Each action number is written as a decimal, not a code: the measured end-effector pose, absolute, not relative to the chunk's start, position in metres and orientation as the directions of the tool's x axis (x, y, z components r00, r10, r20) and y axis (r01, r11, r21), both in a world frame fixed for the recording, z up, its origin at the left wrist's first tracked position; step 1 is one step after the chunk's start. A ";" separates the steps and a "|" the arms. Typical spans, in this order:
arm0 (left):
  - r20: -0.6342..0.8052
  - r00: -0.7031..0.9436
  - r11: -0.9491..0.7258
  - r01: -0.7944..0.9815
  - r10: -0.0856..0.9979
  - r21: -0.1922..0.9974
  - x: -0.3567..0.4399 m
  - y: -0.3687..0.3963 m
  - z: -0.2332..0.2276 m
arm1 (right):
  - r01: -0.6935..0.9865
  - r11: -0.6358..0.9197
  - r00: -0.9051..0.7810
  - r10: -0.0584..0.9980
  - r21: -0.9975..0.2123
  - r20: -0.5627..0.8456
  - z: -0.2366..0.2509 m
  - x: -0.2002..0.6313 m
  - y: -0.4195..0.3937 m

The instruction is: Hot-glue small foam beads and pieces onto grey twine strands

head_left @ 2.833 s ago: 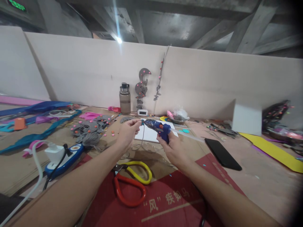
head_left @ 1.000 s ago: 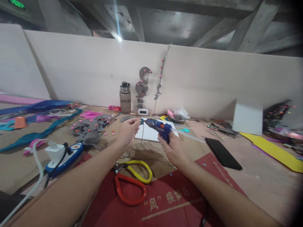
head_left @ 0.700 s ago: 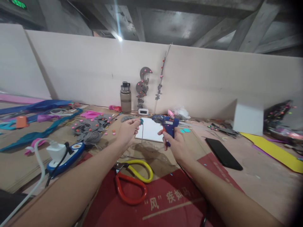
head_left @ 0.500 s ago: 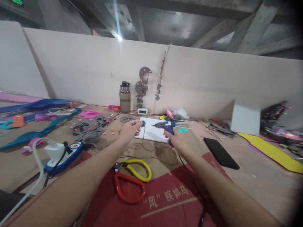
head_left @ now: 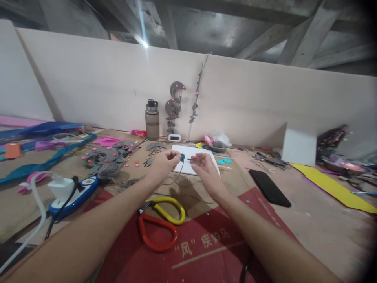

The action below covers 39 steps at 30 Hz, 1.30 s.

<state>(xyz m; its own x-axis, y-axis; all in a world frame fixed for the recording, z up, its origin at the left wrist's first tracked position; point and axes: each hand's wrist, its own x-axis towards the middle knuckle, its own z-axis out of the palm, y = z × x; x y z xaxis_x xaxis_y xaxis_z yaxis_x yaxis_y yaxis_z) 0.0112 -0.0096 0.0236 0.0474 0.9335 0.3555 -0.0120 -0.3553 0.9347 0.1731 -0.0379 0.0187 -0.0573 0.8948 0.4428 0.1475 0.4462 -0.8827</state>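
Note:
My left hand (head_left: 165,166) pinches a small teal disc (head_left: 182,157) at its fingertips, and a grey yarn (head_left: 180,173) hangs down from it. Facing it, my right hand (head_left: 204,167) holds a small dark, pointed piece (head_left: 189,159) between thumb and fingers; its kind is too small to make out. A narrow gap separates the piece from the disc. Both hands are over a white board (head_left: 188,151) lying on cardboard. Scissors with one red and one yellow handle (head_left: 160,232) lie below, their blades partly hidden by my left forearm.
Grey pieces with pink dots (head_left: 108,155) and a yarn ball (head_left: 108,171) lie left, near a blue power strip (head_left: 73,196). A bottle (head_left: 152,122) and small clock (head_left: 174,137) stand at the back. A black phone (head_left: 269,188) and yellow sheet (head_left: 335,188) lie right.
The blue glue gun has left my right hand and is out of sight. My right hand now pinches a small dark piece closer to the teal disc. My left hand keeps the disc.

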 end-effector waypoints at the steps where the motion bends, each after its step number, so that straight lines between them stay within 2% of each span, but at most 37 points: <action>1: 0.362 0.047 -0.363 0.022 0.931 0.932 0.012 -0.012 0.025 | -0.007 0.384 -0.091 0.919 -0.923 0.383 0.019 0.164 -0.041; 3: 0.366 0.044 -0.369 0.094 0.930 0.925 0.013 -0.016 0.029 | -0.168 0.261 -0.138 0.949 -0.951 0.284 0.019 0.151 -0.046; 5: 0.369 0.032 -0.369 0.143 0.929 0.918 0.014 -0.020 0.033 | -0.167 0.208 -0.120 0.966 -0.964 0.229 0.017 0.147 -0.046; 8: 0.359 0.017 -0.358 0.146 0.933 0.922 0.015 -0.024 0.036 | 0.067 0.306 -0.042 0.952 -0.949 0.304 0.017 0.152 -0.045; 12: 0.334 0.025 -0.334 0.129 0.942 0.934 0.015 -0.024 0.035 | 0.403 0.506 -0.023 0.839 -0.763 0.544 0.024 0.164 -0.047; 15: 0.315 0.081 -0.324 0.173 0.946 0.930 0.016 -0.023 0.034 | 0.527 0.556 -0.033 0.770 -0.643 0.638 0.029 0.168 -0.050; 18: 0.301 0.130 -0.323 0.219 0.945 0.921 0.017 -0.026 0.035 | 0.606 0.573 -0.079 0.734 -0.552 0.674 0.032 0.170 -0.051; 30: 0.315 0.152 -0.344 0.242 0.937 0.907 0.019 -0.031 0.038 | 0.735 0.574 -0.195 0.689 -0.361 0.698 0.034 0.171 -0.049; 39: 0.328 0.174 -0.368 0.320 0.928 0.873 0.017 -0.031 0.038 | 0.770 0.561 -0.227 0.685 -0.303 0.692 0.032 0.174 -0.045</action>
